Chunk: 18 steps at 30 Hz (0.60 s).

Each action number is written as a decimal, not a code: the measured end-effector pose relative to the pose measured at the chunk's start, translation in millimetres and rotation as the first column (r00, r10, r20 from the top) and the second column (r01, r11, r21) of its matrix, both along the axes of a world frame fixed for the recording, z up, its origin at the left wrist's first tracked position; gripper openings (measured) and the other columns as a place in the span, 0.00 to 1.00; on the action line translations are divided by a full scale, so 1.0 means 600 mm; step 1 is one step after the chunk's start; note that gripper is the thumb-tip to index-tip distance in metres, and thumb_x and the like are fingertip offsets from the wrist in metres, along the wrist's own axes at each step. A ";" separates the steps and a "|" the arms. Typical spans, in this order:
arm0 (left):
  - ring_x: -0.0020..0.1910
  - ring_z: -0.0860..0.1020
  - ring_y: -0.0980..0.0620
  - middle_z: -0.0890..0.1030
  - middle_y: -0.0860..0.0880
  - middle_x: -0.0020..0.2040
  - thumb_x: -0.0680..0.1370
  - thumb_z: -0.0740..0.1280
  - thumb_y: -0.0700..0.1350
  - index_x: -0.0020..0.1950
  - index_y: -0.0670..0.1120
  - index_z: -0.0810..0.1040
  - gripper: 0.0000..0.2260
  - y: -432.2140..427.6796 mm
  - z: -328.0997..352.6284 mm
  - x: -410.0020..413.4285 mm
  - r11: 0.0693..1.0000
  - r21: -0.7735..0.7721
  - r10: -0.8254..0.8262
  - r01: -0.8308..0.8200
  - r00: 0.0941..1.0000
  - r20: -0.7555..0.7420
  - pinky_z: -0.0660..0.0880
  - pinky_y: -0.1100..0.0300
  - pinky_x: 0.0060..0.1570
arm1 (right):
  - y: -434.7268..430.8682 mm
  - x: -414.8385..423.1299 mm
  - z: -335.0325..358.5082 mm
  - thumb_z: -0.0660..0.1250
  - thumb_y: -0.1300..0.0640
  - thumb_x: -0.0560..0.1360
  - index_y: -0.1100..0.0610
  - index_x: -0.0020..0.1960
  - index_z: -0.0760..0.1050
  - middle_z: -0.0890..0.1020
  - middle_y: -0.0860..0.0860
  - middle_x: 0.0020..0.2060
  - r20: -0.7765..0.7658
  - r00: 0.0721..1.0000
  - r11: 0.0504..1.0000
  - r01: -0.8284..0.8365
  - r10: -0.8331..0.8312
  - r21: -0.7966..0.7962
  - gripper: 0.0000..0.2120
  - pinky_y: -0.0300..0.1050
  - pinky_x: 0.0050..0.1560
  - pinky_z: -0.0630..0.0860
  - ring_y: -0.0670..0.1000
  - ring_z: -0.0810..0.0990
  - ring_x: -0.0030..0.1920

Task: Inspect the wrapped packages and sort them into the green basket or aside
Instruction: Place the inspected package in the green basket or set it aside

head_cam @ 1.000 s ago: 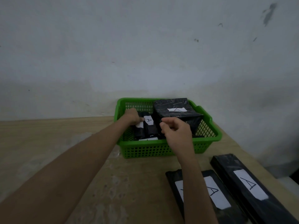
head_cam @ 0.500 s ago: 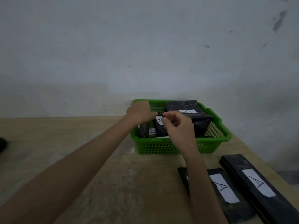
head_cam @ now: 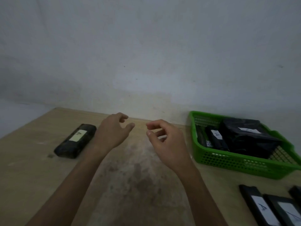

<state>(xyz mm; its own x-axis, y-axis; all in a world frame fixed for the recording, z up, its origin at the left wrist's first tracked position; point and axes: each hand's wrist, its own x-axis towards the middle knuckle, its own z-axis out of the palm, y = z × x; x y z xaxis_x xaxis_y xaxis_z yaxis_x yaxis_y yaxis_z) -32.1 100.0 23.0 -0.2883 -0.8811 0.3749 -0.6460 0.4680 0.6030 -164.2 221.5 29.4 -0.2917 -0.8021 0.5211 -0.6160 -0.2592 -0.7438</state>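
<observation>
Both hands are held above the desk (head_cam: 138,185) with nothing in them. The left hand (head_cam: 112,132) is held near the middle of the view, its fingers (head_cam: 123,116) loosely curled and parted from the thumb. The right hand (head_cam: 169,144), just beside it at 3 o'clock, is likewise loosely curled, and no package is touched by either. A lone package (head_cam: 75,141) with a pale label is laid flat on the desk at 9 o'clock of the left hand, apart from it. The green basket (head_cam: 228,162) is set at 3 o'clock of the right hand, and stacked packages (head_cam: 244,137) marked A are seen inside it. Flat packages (head_cam: 262,207) are laid on the desk at 5 o'clock of the right hand, cut off by the frame. The step in hand is judged to be the fetching of the next package for inspection. A leftward reach is probably called for, then a grip across the lone package's narrow sides and a turn so that its label can be read.
</observation>
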 end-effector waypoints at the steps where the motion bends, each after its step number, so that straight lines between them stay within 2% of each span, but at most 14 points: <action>1: 0.54 0.77 0.48 0.80 0.47 0.55 0.74 0.68 0.54 0.60 0.46 0.76 0.18 -0.015 -0.010 0.026 0.999 0.002 0.039 -0.039 0.999 0.000 0.72 0.55 0.54 | -0.011 0.018 0.001 0.67 0.59 0.75 0.50 0.51 0.79 0.81 0.44 0.46 0.003 1.000 1.000 -0.022 0.022 0.011 0.07 0.28 0.37 0.73 0.38 0.77 0.41; 5: 0.58 0.74 0.40 0.77 0.41 0.59 0.73 0.69 0.54 0.62 0.45 0.74 0.21 -0.079 -0.066 0.126 0.974 0.041 0.218 -0.222 0.972 0.091 0.70 0.50 0.58 | -0.053 0.077 -0.002 0.67 0.57 0.75 0.49 0.51 0.78 0.81 0.43 0.47 0.013 0.996 0.995 -0.084 0.084 0.057 0.07 0.27 0.38 0.72 0.36 0.76 0.41; 9: 0.64 0.68 0.36 0.72 0.37 0.64 0.72 0.68 0.57 0.69 0.43 0.67 0.30 -0.129 -0.117 0.190 0.919 0.122 0.346 -0.374 0.916 0.204 0.64 0.47 0.62 | -0.086 0.115 -0.019 0.66 0.56 0.76 0.47 0.52 0.78 0.80 0.42 0.47 0.023 0.993 0.987 -0.116 0.115 0.114 0.07 0.28 0.38 0.72 0.36 0.76 0.40; 18: 0.67 0.66 0.36 0.68 0.39 0.69 0.71 0.66 0.63 0.75 0.45 0.57 0.39 -0.194 -0.134 0.203 0.902 0.260 0.258 -0.345 0.913 0.317 0.67 0.47 0.62 | -0.126 0.136 -0.086 0.66 0.57 0.76 0.51 0.56 0.78 0.80 0.44 0.50 -0.007 0.990 0.957 -0.133 0.139 0.257 0.09 0.28 0.38 0.72 0.39 0.76 0.41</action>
